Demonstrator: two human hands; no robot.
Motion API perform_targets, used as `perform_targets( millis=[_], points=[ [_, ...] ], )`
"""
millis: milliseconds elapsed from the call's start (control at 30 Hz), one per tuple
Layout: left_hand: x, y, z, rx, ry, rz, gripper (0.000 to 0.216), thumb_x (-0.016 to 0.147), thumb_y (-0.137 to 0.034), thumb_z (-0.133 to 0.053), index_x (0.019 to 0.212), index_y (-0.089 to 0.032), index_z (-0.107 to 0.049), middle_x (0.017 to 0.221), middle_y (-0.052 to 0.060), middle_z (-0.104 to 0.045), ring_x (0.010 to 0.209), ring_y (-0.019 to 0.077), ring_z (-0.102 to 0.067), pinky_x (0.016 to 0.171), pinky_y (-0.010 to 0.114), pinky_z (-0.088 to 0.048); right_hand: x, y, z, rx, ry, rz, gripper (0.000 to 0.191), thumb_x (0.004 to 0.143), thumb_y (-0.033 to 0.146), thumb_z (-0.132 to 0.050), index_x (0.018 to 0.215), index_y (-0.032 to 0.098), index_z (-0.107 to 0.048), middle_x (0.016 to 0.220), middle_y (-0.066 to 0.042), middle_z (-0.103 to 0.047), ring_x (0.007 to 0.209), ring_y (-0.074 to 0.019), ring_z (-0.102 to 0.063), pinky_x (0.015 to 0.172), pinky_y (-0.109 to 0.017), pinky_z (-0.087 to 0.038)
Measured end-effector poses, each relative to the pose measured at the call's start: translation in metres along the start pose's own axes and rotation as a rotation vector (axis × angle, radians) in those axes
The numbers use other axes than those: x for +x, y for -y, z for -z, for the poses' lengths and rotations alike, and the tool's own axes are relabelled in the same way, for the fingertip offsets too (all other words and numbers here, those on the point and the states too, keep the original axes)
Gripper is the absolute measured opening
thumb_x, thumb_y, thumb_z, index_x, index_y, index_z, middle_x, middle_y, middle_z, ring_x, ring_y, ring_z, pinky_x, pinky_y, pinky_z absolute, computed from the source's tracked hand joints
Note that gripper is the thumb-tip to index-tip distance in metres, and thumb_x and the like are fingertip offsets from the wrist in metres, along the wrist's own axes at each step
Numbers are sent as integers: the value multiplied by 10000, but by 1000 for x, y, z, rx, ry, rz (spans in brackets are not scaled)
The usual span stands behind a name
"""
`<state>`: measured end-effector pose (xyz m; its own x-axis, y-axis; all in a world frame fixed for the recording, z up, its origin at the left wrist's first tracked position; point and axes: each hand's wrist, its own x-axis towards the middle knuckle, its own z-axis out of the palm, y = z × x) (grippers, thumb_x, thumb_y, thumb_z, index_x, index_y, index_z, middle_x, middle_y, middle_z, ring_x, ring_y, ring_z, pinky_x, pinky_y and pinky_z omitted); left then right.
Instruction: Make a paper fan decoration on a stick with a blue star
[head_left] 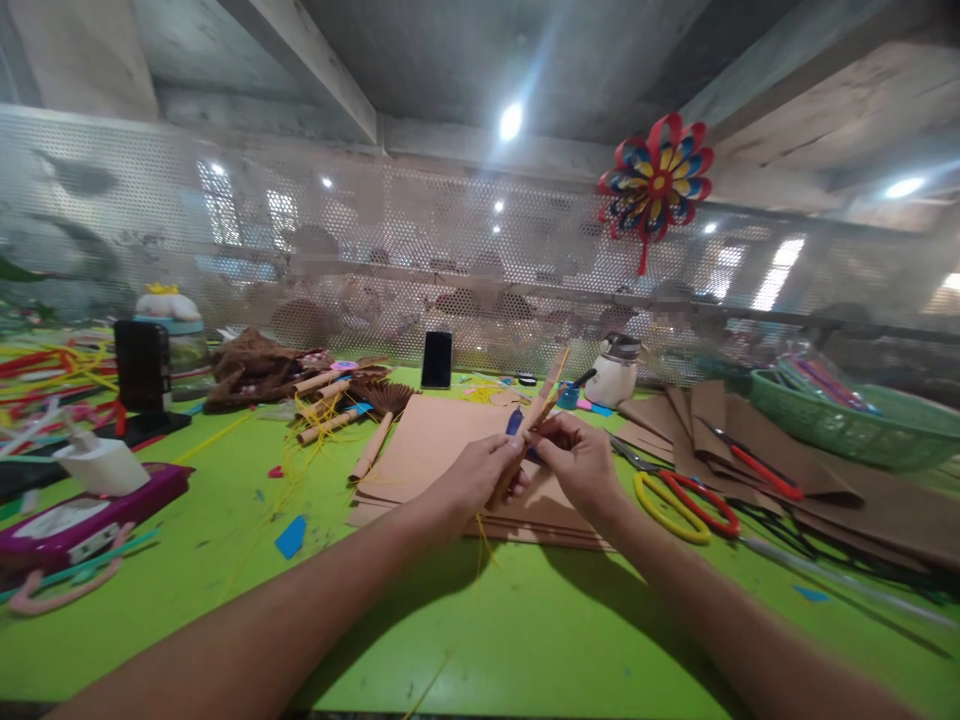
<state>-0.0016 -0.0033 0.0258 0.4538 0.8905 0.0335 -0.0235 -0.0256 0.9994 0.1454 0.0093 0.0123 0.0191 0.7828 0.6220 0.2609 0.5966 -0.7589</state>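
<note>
Over a stack of brown paper sheets point(427, 440), my left hand point(491, 468) is closed round a narrow folded brown paper strip point(549, 388) that points up and away. My right hand point(576, 455) pinches at the side of the same strip, its fingertips close to the left thumb. Below my left hand hangs thin yellow string point(484, 540). A dark blue object point(514, 420) shows just behind my left fingers, and its kind is unclear. Left of the stack lie pleated brown paper fans point(382, 395) and rolled paper tubes point(373, 448) tangled with yellow string.
Scissors with yellow and red handles point(686, 500) lie by my right forearm, near a red-handled tool point(765, 470) on brown paper. A green basket point(862, 425) stands far right. A phone point(436, 360), a white jar point(613, 370) and a purple power strip point(90, 525) are around.
</note>
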Motion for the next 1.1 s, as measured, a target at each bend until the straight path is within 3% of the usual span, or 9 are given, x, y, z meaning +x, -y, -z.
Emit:
perform_targets(
  millis=[400,700,1100],
  points=[
    [-1,-2,-2,93,-1,-47,272,782,-423,-471,781,-151,-485,586,-18,-507,477,76,-421,471,207,-311,-1,-1,-1,-10,28,5,140,709,272,-602,647,152,-565,591,-4,-556,539,-110,-496,557,-253,-457],
    [5,8,3,166,-3,-123,392,755,-536,-460,746,-145,-488,554,-30,-464,453,76,-397,438,210,-299,-1,4,-5,-82,6,0,127,694,257,-599,631,156,-552,540,21,-518,489,-96,-445,474,-218,-369],
    [5,7,4,186,-44,-96,360,746,-513,-476,692,-157,-465,535,-36,-458,431,75,-390,426,206,-291,-3,0,-8,-119,-50,-17,223,684,320,-611,567,168,-497,489,43,-443,458,-86,-385,436,-212,-302]
  ],
)
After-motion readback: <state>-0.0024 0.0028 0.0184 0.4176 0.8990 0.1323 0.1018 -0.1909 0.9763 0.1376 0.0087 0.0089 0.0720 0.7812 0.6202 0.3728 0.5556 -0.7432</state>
